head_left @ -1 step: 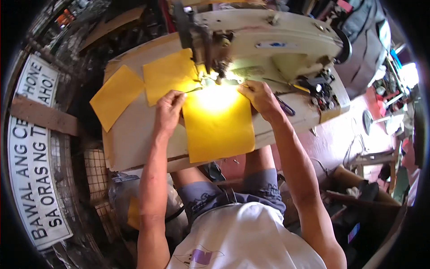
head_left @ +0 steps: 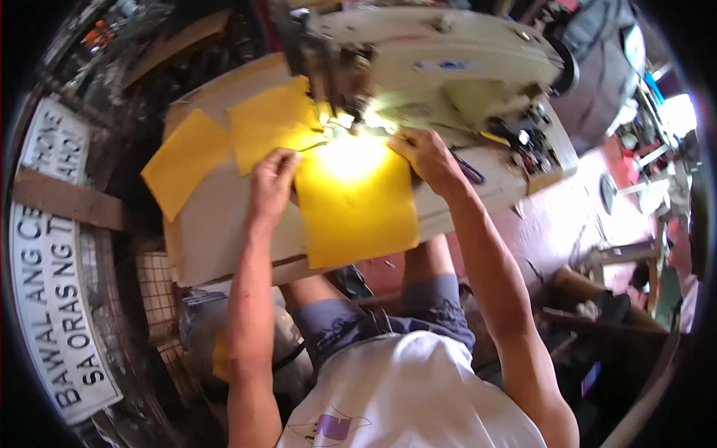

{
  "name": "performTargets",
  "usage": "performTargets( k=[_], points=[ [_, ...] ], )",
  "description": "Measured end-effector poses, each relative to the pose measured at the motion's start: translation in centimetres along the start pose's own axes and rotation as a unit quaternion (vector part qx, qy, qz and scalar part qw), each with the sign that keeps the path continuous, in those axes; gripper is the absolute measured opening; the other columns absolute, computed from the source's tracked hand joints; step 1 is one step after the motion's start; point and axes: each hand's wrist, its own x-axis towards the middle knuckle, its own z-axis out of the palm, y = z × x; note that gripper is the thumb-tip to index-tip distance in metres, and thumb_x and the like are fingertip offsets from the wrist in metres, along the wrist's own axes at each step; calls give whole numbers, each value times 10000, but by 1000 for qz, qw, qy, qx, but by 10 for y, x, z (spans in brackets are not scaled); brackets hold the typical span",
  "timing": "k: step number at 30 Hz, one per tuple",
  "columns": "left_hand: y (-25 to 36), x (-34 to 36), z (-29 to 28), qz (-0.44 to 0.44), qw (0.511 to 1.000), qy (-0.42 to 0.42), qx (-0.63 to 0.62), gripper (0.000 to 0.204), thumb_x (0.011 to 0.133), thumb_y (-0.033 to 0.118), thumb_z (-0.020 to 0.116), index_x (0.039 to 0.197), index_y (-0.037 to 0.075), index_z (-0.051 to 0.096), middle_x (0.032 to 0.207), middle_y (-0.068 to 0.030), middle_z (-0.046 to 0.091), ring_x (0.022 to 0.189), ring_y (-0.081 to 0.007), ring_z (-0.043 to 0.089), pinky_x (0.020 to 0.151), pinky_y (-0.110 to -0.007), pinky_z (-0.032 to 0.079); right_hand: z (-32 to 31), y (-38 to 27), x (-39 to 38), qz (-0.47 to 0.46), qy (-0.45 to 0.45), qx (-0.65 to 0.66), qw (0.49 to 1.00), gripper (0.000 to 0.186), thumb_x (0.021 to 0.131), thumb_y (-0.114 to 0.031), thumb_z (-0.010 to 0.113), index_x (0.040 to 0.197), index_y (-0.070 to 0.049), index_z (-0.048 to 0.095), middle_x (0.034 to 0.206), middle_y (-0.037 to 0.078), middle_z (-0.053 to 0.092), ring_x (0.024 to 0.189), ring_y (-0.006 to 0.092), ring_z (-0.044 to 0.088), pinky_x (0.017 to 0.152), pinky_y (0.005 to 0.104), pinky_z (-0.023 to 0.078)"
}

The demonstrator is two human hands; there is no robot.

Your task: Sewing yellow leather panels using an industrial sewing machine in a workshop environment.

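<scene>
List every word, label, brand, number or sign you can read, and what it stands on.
White sign: large dark capitals, legible but not copied here; a plank hides part.
Machine: blue-marked label, too blurred to read.
Shirt: purple print, no readable words.
Shorts: dark print, unreadable.

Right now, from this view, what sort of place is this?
Probably a small sewing workshop: a sewing machine on a table, a yellow sheet at its brightly lit needle end, and two similar sheets to the left.
</scene>
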Motion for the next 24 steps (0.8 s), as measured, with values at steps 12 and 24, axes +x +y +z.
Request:
performTargets(
  k=[12, 24],
  points=[
    [-19, 12, -19, 10, 995, -53, 82, 267, 1053, 167, 551, 1223, -6, 663, 1042, -53, 692, 888, -76, 624, 840, -224, 507, -203, -4, -303, 171, 336, -215, 901, 241, 917, -191, 722, 997, 35, 712, 890, 39, 683, 827, 103, 617, 762, 249, 483],
    [-23, 13, -30, 18, 995, -51, 89, 260, 1054, 151, 547, 1227, -10, 657, 1076, -47, 681, 896, -72, 603, 838, -212, 492, -11, 293, -450, 138, 220, -570, 779, 380, 884, -105, 668, 1257, -55, 624, 1084, 165, 596, 1041, 330, 591, 888, 428, 487]
  ],
)
